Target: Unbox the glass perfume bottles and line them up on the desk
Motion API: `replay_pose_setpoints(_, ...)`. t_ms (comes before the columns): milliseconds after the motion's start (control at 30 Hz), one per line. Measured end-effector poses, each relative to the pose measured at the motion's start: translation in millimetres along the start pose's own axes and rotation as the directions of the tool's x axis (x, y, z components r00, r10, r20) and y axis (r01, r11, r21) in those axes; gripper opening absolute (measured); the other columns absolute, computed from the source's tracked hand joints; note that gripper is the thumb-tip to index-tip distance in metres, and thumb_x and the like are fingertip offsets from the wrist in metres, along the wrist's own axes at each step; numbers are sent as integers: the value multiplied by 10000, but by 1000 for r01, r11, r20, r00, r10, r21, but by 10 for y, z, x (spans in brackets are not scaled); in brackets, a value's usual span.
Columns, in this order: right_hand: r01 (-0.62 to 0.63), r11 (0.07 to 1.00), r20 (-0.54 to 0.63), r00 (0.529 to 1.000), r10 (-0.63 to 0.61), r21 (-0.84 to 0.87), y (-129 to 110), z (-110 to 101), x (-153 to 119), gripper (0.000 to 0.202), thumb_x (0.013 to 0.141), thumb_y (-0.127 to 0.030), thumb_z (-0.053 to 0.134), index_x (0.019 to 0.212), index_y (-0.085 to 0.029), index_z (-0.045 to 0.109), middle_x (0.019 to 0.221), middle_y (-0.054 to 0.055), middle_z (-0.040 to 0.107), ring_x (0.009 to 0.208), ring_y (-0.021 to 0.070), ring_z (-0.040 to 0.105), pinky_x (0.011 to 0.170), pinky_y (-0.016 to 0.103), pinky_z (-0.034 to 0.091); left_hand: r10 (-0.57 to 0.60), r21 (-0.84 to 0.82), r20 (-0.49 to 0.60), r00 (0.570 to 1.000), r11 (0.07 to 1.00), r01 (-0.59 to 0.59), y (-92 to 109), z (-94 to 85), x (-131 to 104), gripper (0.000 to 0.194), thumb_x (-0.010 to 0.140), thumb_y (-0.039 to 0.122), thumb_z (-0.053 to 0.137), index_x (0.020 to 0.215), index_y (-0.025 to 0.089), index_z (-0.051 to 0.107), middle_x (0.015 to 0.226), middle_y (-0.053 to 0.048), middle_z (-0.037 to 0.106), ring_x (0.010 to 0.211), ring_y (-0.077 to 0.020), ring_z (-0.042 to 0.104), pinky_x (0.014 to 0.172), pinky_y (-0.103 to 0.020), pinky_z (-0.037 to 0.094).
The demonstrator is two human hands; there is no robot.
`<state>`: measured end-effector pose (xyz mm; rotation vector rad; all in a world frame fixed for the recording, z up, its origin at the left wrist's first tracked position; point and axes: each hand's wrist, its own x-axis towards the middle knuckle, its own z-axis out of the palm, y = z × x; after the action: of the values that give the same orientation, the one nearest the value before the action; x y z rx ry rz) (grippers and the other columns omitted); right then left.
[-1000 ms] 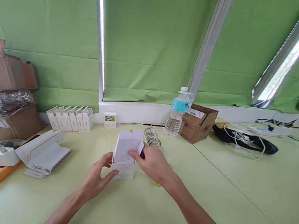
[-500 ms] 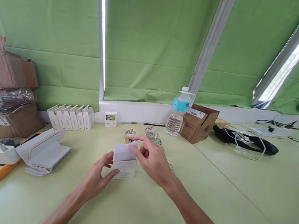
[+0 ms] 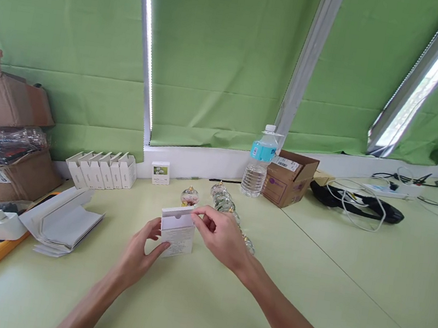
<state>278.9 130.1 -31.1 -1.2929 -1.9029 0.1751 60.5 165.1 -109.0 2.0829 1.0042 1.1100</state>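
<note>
The small white box [image 3: 178,242] is in front of the person, at the middle of the table [image 3: 162,310], its printed side facing them. The left hand [image 3: 139,254] grips the box at its left side, thumb on the printed front and fingers curled round behind. The right hand [image 3: 223,239] has thumb and forefinger closed in a pinch at the upper right corner of the pale flap [image 3: 175,222], which stands above the printed panel.

The step in hand looks like folding that flap, and it wants a gentle touch. The left grip should be firm enough to stop the box turning, yet light — squeezing the sides would bow the opening and make the card catch. The right fingers do best guiding the flap along its crease, pressing evenly across its width rather than at one corner only.

A glass ornament [image 3: 190,196] stands just behind the box, and more glass ornaments [image 3: 223,201] line up near the right hand — so small, slow wrist movements are safest.
</note>
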Motion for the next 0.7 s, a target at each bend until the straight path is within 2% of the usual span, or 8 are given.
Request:
replay_pose_setpoints(233,-57,991,117,991,71,-118,76,175,-60,252,946,-316,461,825,-215,657,572,-43,594,489,113,463,546,245,309,-71,46,-104,992,996,76,-155,-129,41,445,890,367,562,1301,266,426,1176,-59,658,1033,-213,638,872,-382,517)
replay_pose_setpoints(333,-79,984,150,983,103,-157,106,291,-93,242,941,-301,460,841,-216,663,661,-21,661,560,129,539,571,247,328,-107,41,-130,986,993,113,-232,-151,49,465,885,393,563,1312,276,421,1166,-55,665,1003,-211,654,836,-367,531)
replay_pose_setpoints(533,-223,962,104,965,240,-158,195,449,-52,189,917,-283,491,954,-219,664,853,4,717,704,159,627,663,253,386,-108,32,-124,986,993,113,-387,-130,40,447,887,414,552,1290,258,439,1159,-69,670,983,-208,661,833,-370,538)
replay_pose_setpoints(700,-304,938,50,947,316,-165,295,540,167,223,892,-253,513,1062,-186,641,1006,59,705,866,193,648,765,262,419,-118,54,-123,985,991,125,-391,-142,40,451,896,426,527,1302,257,428,1166,-77,668,976,-216,663,809,-375,542)
